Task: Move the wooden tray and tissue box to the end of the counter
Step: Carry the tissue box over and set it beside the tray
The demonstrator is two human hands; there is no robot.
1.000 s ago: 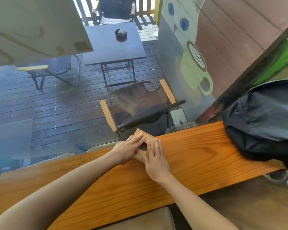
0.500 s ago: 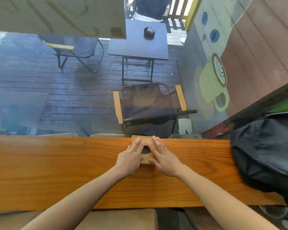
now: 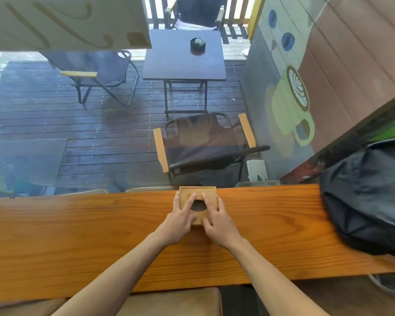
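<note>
A small square wooden tissue box with a dark oval slot in its lid sits at the far edge of the orange wooden counter, against the window glass. My left hand lies on the box's left side, fingers spread over the lid and thumb at the near edge. On the box's right side rests my right hand, placed the same way. Both hands clasp the box between them. No wooden tray is in view.
A black backpack lies on the counter's right end. Behind the glass are a wet deck, a folding chair, a dark square table and a wall with a painted mug. A tan stool seat sits below the counter.
The view has swung so the counter now runs level. The box has been turned from a diagonal to square against the window, with both hands staying on it.
</note>
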